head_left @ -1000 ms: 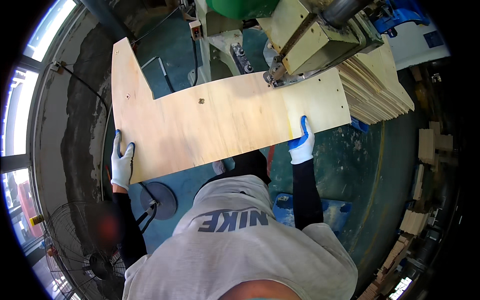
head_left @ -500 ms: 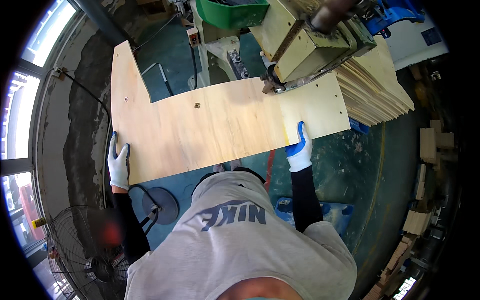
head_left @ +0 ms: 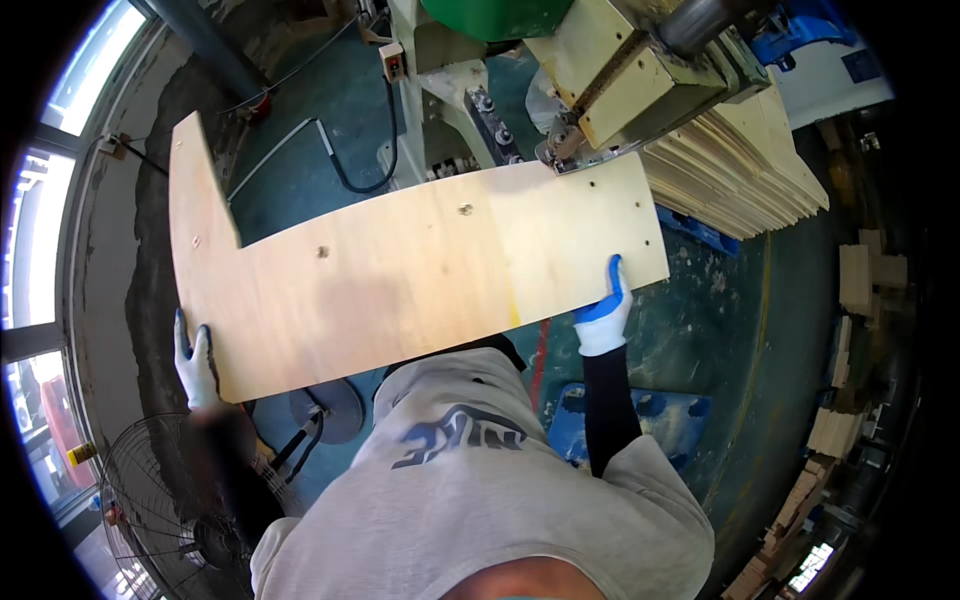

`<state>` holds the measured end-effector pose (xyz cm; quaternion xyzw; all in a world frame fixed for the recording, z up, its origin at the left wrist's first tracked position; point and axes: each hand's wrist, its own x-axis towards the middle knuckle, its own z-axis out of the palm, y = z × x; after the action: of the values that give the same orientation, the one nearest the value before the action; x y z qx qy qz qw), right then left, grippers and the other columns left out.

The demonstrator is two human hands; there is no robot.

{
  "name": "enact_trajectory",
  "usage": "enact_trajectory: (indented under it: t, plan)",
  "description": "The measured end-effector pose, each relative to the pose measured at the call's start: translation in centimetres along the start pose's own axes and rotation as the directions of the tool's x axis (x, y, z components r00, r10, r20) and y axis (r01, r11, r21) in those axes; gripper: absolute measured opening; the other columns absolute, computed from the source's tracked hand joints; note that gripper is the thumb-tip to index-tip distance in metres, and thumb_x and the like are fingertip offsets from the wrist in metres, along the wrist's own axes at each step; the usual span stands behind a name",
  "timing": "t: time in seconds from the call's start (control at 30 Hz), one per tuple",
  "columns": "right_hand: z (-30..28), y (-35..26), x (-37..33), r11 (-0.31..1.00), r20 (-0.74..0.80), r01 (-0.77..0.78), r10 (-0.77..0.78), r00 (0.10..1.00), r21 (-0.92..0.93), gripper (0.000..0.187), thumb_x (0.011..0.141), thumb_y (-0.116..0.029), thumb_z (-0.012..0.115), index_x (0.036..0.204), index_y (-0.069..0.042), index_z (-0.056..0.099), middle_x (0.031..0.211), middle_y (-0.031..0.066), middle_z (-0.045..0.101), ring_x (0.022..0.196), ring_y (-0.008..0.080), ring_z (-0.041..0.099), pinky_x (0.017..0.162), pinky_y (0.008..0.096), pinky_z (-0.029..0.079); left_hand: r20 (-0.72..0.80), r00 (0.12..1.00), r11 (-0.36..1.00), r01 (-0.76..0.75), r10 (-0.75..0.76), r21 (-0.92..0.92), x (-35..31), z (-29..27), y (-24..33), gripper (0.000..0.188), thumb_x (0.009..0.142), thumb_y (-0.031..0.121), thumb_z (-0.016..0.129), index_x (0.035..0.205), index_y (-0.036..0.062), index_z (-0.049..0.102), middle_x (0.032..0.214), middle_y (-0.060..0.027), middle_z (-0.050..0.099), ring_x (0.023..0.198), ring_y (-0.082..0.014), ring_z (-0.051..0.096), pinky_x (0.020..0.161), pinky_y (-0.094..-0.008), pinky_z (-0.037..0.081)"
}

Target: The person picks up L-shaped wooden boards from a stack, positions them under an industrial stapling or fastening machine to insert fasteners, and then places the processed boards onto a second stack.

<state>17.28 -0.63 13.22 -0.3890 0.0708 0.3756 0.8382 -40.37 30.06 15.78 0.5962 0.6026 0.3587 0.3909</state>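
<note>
A pale L-shaped plywood panel (head_left: 400,290) spans the space before me, its narrow leg pointing away at the left. Both hands wear white gloves with blue palms. My left hand (head_left: 197,365) grips the panel's left edge near its near corner. At the near edge on the right, my right hand (head_left: 606,312) holds the panel with the thumb on top and the fingers hidden beneath. Several small metal fittings (head_left: 465,209) sit in the panel, and dark holes (head_left: 637,205) mark its right end. The tip of a machine head (head_left: 570,150) is over the panel's far edge.
Behind the panel stands the cream machine (head_left: 640,80) with a green bin (head_left: 495,15). Stacked plywood panels (head_left: 735,165) lie at the far right. A wire fan (head_left: 170,510) stands at the lower left, and a blue pallet (head_left: 670,425) rests on the floor to the right.
Both hands have drawn the panel left and toward me. The machine head now sits nearer its far edge, and a metal fitting shows where the head covered the panel before.
</note>
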Motion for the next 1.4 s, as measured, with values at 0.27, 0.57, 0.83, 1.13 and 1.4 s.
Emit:
enact_trajectory:
  t: [0.27,0.57,0.83,1.13,1.4]
  plan:
    - [2.0,5.6,-0.1,0.998,0.006,-0.012,0.013,1.0,-0.059,0.047,0.104,-0.032,0.057,0.143,-0.006,0.052,0.139,0.0089,0.06,0.126,0.0243,0.059,0.107,0.0426,0.048,0.001,0.996,0.988,-0.084,0.085,0.13,0.9,-6.8,-1.6,0.061,0.1,0.014,0.063,0.154,-0.0005,0.04,0.159,-0.0088,0.041,0.141,-0.0184,0.042,0.117,-0.0316,0.033]
    - [1.5,4.9,2.0,0.99,-0.009,0.115,-0.116,0.993,-0.085,0.044,0.104,-0.025,0.058,0.141,-0.002,0.052,0.135,0.0111,0.061,0.124,0.0249,0.06,0.106,0.0419,0.049,0.021,0.996,0.99,0.088,-0.091,0.114,1.0,-2.7,0.8,0.06,0.102,0.018,0.063,0.155,0.0036,0.04,0.155,-0.0093,0.046,0.135,-0.0174,0.047,0.113,-0.0301,0.037]
    - [1.3,5.2,2.2,0.989,-0.031,0.104,-0.108,0.994,-0.107,0.044,0.104,-0.024,0.059,0.141,-0.002,0.052,0.135,0.0115,0.061,0.125,0.0247,0.06,0.107,0.0419,0.048,0.052,0.998,0.992,0.033,-0.04,0.124,2.3,-3.5,-0.6,0.061,0.103,0.016,0.06,0.157,0.0025,0.036,0.159,-0.0094,0.04,0.139,-0.0185,0.043,0.115,-0.0308,0.035]
    - [0.9,5.7,2.3,0.99,-0.059,0.094,-0.101,0.993,-0.103,0.045,0.105,-0.026,0.058,0.142,0.0,0.051,0.136,0.0119,0.061,0.123,0.0247,0.061,0.106,0.041,0.049,0.02,0.994,0.992,0.108,-0.109,0.072,2.1,-2.3,2.1,0.061,0.102,0.016,0.06,0.157,0.0047,0.035,0.155,-0.0081,0.043,0.134,-0.018,0.047,0.111,-0.0307,0.038]
    - [2.7,3.8,1.0,1.0,0.078,-0.024,0.025,0.997,-0.018,0.05,0.107,-0.035,0.051,0.146,-0.004,0.047,0.142,0.0097,0.057,0.13,0.025,0.056,0.11,0.042,0.046,-0.11,0.992,0.998,0.06,-0.057,0.024,1.9,-3.4,-0.9,0.059,0.101,0.017,0.062,0.152,-0.0018,0.041,0.153,-0.009,0.047,0.13,-0.0179,0.05,0.11,-0.03,0.039]
